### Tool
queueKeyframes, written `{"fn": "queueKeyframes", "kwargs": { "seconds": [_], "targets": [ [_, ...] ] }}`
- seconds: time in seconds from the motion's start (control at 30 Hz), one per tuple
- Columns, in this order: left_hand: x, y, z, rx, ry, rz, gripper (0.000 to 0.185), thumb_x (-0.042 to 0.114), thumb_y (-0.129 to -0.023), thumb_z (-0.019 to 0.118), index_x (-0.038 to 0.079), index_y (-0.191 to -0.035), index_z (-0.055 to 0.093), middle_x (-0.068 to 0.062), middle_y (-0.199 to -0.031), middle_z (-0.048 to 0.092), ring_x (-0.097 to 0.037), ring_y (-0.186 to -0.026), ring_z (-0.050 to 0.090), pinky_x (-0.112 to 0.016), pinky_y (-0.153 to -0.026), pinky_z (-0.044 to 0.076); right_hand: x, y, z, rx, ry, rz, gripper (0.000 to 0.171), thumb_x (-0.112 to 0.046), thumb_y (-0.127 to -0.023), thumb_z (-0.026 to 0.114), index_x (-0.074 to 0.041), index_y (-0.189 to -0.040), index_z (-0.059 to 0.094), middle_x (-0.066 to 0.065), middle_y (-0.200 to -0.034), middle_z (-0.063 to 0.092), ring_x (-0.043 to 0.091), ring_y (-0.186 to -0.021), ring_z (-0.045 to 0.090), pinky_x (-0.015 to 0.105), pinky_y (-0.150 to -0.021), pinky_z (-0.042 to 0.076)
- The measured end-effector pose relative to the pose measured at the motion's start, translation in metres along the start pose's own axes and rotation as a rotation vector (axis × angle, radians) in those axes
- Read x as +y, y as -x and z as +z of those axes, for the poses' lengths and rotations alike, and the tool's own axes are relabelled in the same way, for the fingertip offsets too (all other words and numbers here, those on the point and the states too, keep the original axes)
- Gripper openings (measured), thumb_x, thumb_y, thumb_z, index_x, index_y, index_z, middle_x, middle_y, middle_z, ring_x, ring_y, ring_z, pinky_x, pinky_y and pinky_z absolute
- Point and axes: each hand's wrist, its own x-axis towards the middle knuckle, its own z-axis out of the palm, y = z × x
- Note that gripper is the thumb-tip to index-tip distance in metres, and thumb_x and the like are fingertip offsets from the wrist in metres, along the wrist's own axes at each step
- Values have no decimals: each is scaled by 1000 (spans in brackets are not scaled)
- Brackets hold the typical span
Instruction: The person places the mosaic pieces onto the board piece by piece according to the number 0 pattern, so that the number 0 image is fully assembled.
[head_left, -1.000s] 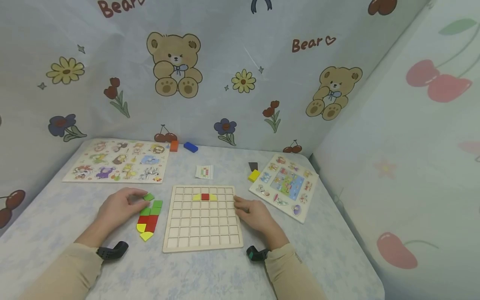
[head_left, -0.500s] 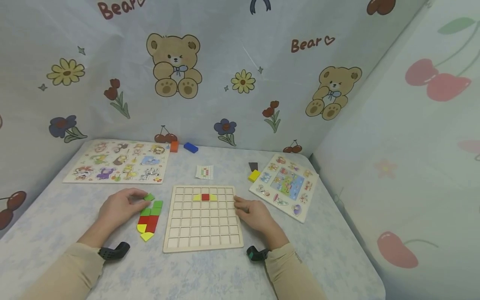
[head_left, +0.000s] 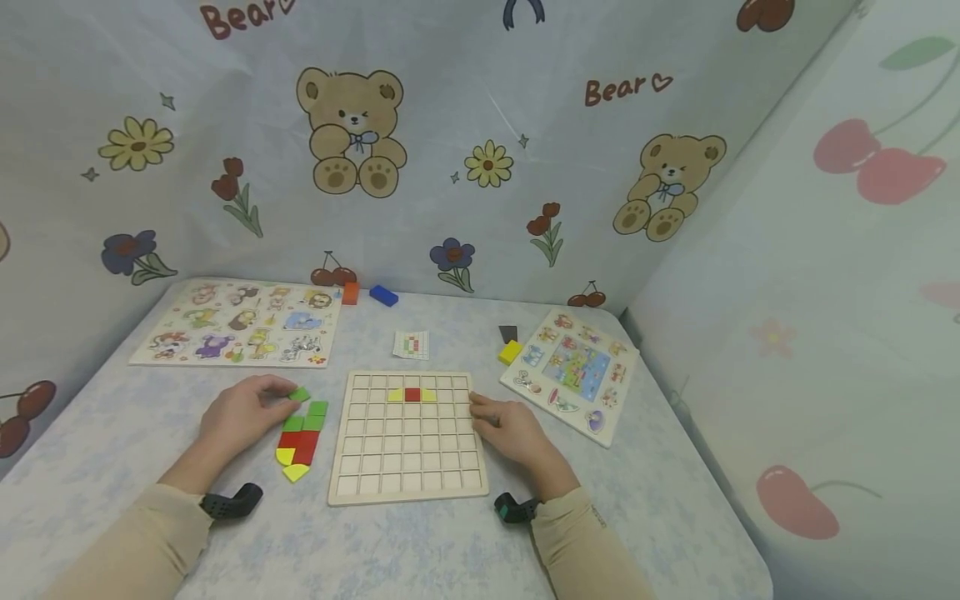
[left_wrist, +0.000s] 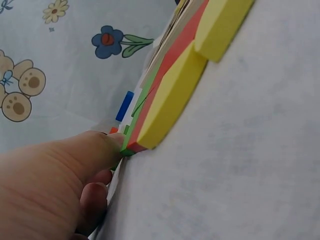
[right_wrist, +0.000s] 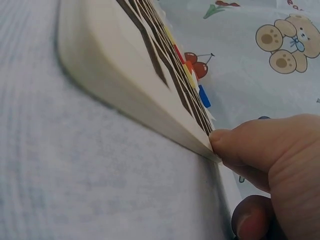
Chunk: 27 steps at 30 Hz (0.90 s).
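Lengthwise, the tile cluster (head_left: 306,442) runs near-to-far beside the left hand (head_left: 242,414).

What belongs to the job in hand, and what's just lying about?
Likely in use:
grid board, held by the right hand
green tile at the left hand
red tile and yellow tiles on the board
loose tiles beside it
small card, perhaps a pattern

Likely lying about:
animal puzzle board
other puzzle board
orange block
blue block
yellow block
dark piece

Forearms (head_left: 142,537) angled inward; left hand (head_left: 242,415) with thumb (left_wrist: 102,150) and forefinger (head_left: 273,385) apart; right hand (head_left: 516,432) opposite, fingers (head_left: 491,407) pointing left.
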Motion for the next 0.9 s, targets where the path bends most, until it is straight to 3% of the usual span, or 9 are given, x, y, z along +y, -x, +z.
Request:
{"fn": "queueKeyframes", "kwargs": {
  "seconds": [0.5, 0.9],
  "targets": [
    [0, 1, -1, 15, 27, 12, 36, 35, -93, 76, 13, -121, 72, -16, -123, 70, -33, -105, 62, -49, -80, 48, 0, 1, 0, 4, 4, -14, 34, -25, -101, 67, -14, -132, 70, -8, -150, 56, 22, -141, 50, 46, -112, 44],
    [-1, 3, -3, 31, 75, -4, 41, 39, -93, 75, 13, -125, 71, -16, -126, 70, -34, -108, 62, -50, -83, 49, -2, 0, 1, 2, -3, -15, 33, -24, -100, 68, -14, -131, 71, -7, -149, 56, 22, -140, 52, 44, -112, 44]
  ]
}}
